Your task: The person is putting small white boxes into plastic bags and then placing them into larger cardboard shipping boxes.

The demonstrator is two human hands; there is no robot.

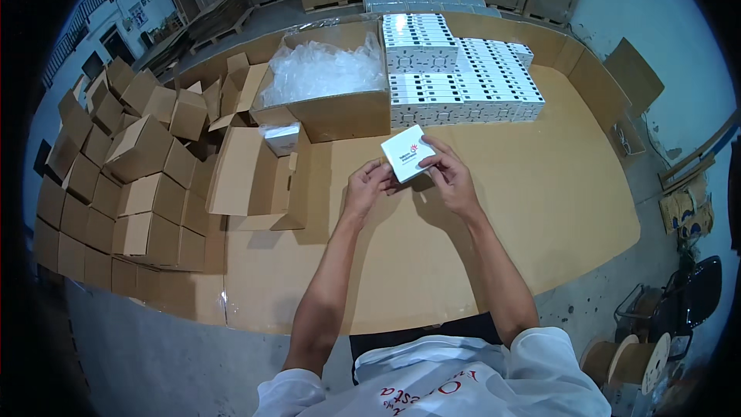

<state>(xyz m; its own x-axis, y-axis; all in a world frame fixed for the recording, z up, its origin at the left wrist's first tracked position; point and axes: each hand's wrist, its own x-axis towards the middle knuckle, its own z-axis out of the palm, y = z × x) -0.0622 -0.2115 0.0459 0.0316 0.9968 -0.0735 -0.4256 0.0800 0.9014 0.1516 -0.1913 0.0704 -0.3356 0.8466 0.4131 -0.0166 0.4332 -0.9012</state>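
Both hands meet above the middle of the cardboard-covered table [540, 185] and hold one small white box [407, 153] between them. The left hand [367, 185] grasps its lower left edge with bent fingers, and the right hand [450, 177] closes around its right side, thumb on the top face. The box is tilted, top face toward the camera, probably so that the person can look at it or turn it. It hangs just above the table and touches nothing else. Just left of the hands stands an open brown carton [255, 181] with flaps spread out and one wrapped item inside, near enough to reach. Behind it, a bigger carton [332, 104] holds clear plastic bags. The stack of white boxes [463, 81] lies further back, and many folded small cartons [116, 177] are piled at far left.
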